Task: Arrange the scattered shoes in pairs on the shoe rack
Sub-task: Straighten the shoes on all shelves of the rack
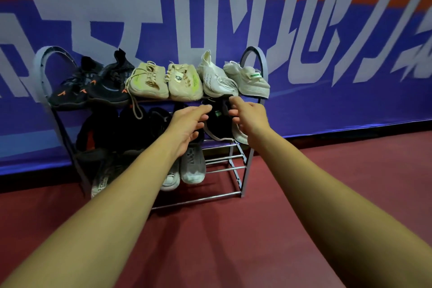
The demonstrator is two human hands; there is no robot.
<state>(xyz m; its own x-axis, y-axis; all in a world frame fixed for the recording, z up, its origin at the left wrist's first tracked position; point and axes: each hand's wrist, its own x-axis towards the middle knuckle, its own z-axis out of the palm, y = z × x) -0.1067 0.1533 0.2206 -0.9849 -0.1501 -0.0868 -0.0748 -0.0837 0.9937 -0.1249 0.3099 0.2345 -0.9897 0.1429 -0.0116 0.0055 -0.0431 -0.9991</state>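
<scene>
Our L hand loose, empty | R hand curls at black shoe, grip unclear | tip: we seat it flat on rack.

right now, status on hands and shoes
Right hand pinching black shoe on rack middle shelf. Left hand loose beside it. Nothing blocking.

Rack rails gleaming, bright polished metal; the side frame is a dull, matt grey. Up top, the black pair is dark knit cloth, the beige pair soft worn fabric with cloth laces, the white pair ribbed knit. Black shoe on the middle shelf: matt cloth, pale smooth sole edge. Floor dull red, finely grained. Banner smooth, faintly sheened.
</scene>
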